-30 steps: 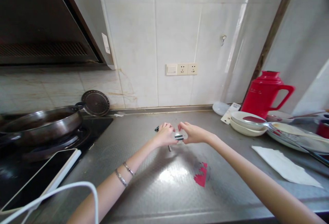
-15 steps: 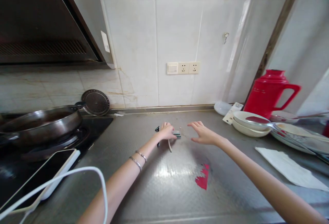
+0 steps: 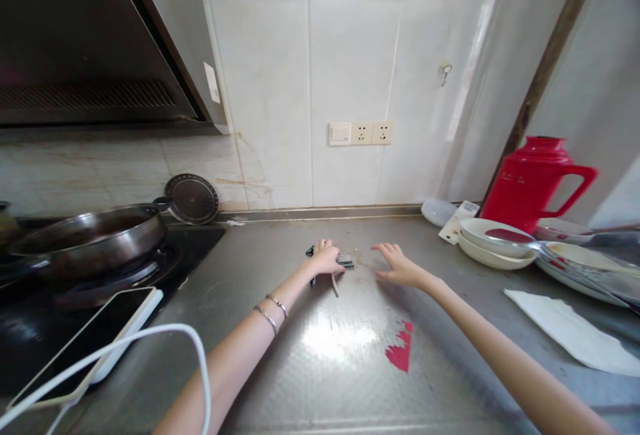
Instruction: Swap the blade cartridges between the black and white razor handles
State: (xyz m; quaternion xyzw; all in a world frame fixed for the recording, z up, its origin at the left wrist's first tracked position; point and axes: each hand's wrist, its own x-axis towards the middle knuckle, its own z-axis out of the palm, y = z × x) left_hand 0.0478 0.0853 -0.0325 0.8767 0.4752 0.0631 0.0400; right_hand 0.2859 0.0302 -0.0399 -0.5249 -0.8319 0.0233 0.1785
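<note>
My left hand (image 3: 326,258) reaches out over the metal counter (image 3: 280,368), its fingers curled down over a small cluster of objects and mostly hiding them. A dark green flat piece (image 3: 346,264) pokes out at its right. A short beige cord-like piece (image 3: 335,284) sticks out below the palm, and a black object (image 3: 311,251) shows at the left of the hand. Their kinds are too small to tell. My right hand (image 3: 400,266) hovers to the right, thumb and fingers apart, with nothing in it. Two silver bracelets (image 3: 271,313) circle my left wrist.
A torn red patch (image 3: 400,348) lies on the counter nearer me. To the left are a steel pan (image 3: 105,242) on the stove, a phone (image 3: 75,348) and a white cable (image 3: 145,333). Stacked bowls (image 3: 493,255), a red thermos jug (image 3: 530,185) and a white paper (image 3: 565,328) sit right.
The whole view has shifted slightly, with the scene moving right in the picture. Both hands keep nearly the same places over the counter; the green piece looks flatter beside my left hand.
</note>
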